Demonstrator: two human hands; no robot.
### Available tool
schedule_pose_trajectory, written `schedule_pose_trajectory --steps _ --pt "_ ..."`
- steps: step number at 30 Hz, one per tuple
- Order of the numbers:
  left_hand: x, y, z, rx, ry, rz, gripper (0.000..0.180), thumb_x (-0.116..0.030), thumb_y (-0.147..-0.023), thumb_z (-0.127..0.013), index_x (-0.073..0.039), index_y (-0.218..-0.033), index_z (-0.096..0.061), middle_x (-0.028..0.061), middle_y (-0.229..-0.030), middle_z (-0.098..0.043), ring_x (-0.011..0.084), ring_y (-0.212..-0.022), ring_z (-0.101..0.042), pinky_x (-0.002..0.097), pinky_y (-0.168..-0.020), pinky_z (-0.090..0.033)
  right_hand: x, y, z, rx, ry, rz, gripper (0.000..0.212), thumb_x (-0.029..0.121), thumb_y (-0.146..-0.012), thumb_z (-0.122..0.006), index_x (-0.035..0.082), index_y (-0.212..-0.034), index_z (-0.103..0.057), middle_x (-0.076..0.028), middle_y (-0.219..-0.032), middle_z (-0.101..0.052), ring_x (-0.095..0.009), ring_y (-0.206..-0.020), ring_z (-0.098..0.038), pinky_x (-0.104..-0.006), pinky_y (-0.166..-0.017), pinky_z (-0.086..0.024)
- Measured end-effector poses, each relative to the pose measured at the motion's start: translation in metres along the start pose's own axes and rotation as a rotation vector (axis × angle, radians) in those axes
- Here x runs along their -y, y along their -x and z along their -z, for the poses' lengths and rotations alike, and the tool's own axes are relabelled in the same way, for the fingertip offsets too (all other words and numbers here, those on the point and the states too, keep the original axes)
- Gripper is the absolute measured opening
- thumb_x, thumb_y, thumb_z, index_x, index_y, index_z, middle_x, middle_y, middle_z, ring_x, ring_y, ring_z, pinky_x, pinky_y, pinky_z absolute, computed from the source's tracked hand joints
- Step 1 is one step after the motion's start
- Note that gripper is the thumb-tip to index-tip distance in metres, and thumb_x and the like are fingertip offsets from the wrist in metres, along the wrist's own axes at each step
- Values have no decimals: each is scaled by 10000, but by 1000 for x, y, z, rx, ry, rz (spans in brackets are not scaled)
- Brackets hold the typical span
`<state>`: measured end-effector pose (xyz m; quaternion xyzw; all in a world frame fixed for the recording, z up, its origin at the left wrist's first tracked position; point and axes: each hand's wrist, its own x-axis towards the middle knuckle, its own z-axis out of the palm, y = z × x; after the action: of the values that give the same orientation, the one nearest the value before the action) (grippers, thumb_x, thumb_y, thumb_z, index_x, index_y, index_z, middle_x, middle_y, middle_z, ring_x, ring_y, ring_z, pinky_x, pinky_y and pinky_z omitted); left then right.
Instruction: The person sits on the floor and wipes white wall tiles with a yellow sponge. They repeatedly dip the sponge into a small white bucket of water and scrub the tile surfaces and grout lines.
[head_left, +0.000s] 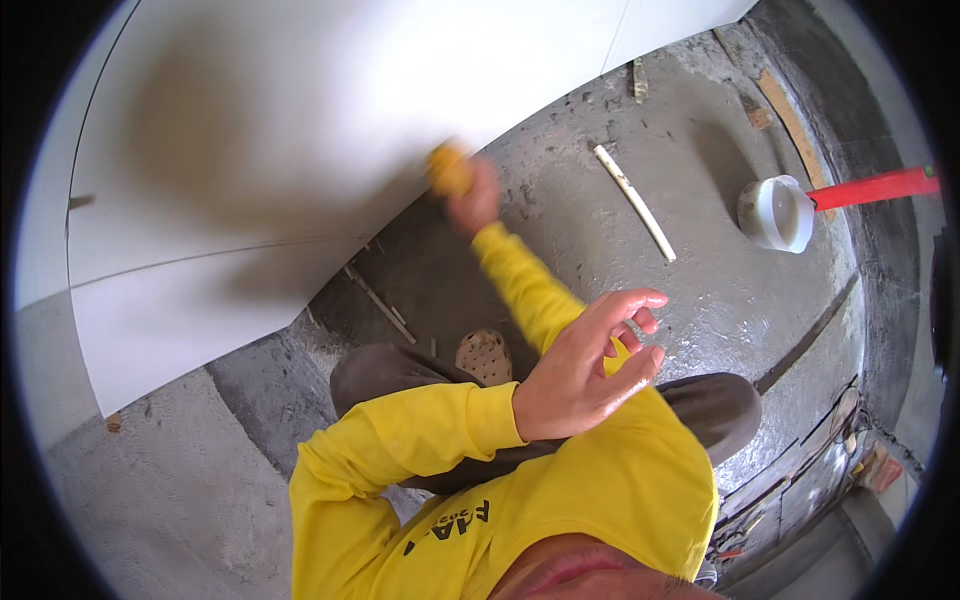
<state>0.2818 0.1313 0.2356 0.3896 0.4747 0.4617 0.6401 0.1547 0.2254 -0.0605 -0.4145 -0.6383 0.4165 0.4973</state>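
My right hand (475, 200), smeared by motion, grips a yellow sponge (451, 170) at the lower part of a large smooth white wall panel (330, 110). The sponge is blurred, and whether it presses on the panel I cannot tell. My right arm stretches out to the far left in a yellow sleeve. My left hand (585, 365) is raised in front of my chest, crossing over the right arm. Its fingers are loosely curled, apart from the thumb, with nothing between them. The fingertips look wet.
On the wet grey concrete floor (560, 230) lies a white pipe (635, 203). To its right is a white dipper (765, 215) with a red handle (870, 188) and cloudy liquid inside. A curved wooden strip (790, 120) lies by the far right wall. Debris (745, 530) litters the lower right.
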Motion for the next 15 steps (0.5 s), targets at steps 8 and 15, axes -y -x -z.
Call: schedule_pose_trajectory --steps 8,15 --pt "6 5 -3 -19 87 33 444 -139 -962 -604 -66 -1369 -442 61 -1114 -519 95 -939 -512 233 -769 -442 5 -21 61 -109 -6 -108 541 175 -820 -717 -56 -1279 -550 -230 -1208 -637 -302 -1084 -649 -390 -895 -525" --pt "-4 0 -12 26 110 18 449 -128 -956 -606 -73 -1371 -443 70 -1105 -530 103 -934 -522 250 -779 -430 -67 -148 81 -324 52 -293 637 88 -814 -675 -92 -1377 -435 -280 -1365 -510 -396 -1267 -508 -419 -1097 -387"
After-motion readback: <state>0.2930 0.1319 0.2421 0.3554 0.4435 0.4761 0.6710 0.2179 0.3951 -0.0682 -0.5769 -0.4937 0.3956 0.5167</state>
